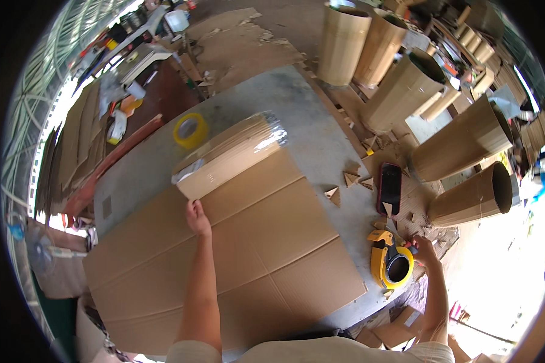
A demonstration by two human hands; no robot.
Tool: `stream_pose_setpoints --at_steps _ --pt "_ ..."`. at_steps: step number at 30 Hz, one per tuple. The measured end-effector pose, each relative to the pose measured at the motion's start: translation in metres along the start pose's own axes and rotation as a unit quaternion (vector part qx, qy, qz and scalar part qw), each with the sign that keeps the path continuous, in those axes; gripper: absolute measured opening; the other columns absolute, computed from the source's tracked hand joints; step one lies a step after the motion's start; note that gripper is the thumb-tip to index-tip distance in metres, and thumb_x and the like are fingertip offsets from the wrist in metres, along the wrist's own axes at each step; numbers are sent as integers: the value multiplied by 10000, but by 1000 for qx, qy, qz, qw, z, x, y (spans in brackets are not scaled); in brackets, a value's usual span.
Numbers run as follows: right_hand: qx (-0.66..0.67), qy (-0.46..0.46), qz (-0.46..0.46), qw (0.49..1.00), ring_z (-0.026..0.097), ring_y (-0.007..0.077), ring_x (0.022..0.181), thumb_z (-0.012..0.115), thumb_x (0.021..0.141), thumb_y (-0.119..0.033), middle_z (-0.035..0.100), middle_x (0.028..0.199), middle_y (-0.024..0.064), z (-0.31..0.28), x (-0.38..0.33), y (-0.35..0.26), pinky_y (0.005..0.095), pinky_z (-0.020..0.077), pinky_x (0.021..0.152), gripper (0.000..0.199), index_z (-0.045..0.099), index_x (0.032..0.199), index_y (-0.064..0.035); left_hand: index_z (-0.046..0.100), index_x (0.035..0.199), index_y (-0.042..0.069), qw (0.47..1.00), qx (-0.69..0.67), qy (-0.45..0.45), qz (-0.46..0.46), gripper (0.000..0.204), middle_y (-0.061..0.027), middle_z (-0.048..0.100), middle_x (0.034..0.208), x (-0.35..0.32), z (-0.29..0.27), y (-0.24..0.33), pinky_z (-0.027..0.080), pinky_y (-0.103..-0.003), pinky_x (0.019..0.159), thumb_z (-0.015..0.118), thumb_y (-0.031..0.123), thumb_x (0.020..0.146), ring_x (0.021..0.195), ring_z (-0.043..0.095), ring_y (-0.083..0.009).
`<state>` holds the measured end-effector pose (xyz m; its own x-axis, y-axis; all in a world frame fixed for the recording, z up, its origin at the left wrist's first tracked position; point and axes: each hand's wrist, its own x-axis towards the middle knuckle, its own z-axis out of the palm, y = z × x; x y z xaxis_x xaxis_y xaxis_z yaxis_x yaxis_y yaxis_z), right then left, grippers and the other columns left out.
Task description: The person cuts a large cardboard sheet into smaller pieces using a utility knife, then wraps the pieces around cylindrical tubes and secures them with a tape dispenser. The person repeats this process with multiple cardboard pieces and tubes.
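A long wrapped cardboard package (233,154), with clear shiny tape over its ends, lies across a large flat cardboard sheet (254,242). My left hand (198,219) is closed right by the package's near left corner; whether its fingers pinch anything is hidden. On the right, my right hand (426,250) has its fingers closed beside a yellow tape dispenser (379,266) with a roll in it. Something small and reddish shows at those fingertips, too small to make out. A roll of yellow tape (179,134) sits behind the package.
A phone (390,184) and cardboard scraps (333,195) lie on the grey table (281,85). Several cardboard tubes (343,48) stand or lean along the right side. Stacked cardboard sheets (72,151) and a reddish-brown surface (171,85) are at the left.
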<state>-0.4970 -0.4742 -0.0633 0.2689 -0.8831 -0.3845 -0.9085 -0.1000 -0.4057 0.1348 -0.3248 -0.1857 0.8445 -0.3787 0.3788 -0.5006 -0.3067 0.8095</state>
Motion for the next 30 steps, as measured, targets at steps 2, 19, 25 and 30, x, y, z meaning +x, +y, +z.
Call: stream_pose_setpoints --at_steps 2,19,25,30 --pt "-78 44 -54 995 565 361 810 686 581 -122 589 829 184 -1 -7 7 411 458 741 300 548 838 -47 562 970 40 998 11 -27 -58 322 -107 596 837 1 -3 -6 447 -323 662 498 341 877 752 577 -224" --pt "349 -213 -1 913 487 68 579 576 783 -41 518 714 8 159 -88 -373 215 412 524 451 434 1210 -8 605 963 111 949 229 -153 150 424 -85 599 890 141 -65 -53 436 -386 813 734 308 611 872 559 -280" --pt "345 -273 -37 897 572 121 672 513 832 -48 570 893 93 198 -43 -473 264 497 621 452 334 1246 -7 649 896 107 908 175 -378 36 492 -112 596 904 176 -58 -55 451 -390 786 755 424 534 885 559 -293" --pt "257 -205 -112 938 590 129 665 465 855 -38 576 916 116 217 -17 -518 274 514 612 456 297 1278 -13 649 733 51 904 163 -396 -1 419 -136 589 909 168 -59 -52 471 -389 707 710 436 582 873 564 -290"
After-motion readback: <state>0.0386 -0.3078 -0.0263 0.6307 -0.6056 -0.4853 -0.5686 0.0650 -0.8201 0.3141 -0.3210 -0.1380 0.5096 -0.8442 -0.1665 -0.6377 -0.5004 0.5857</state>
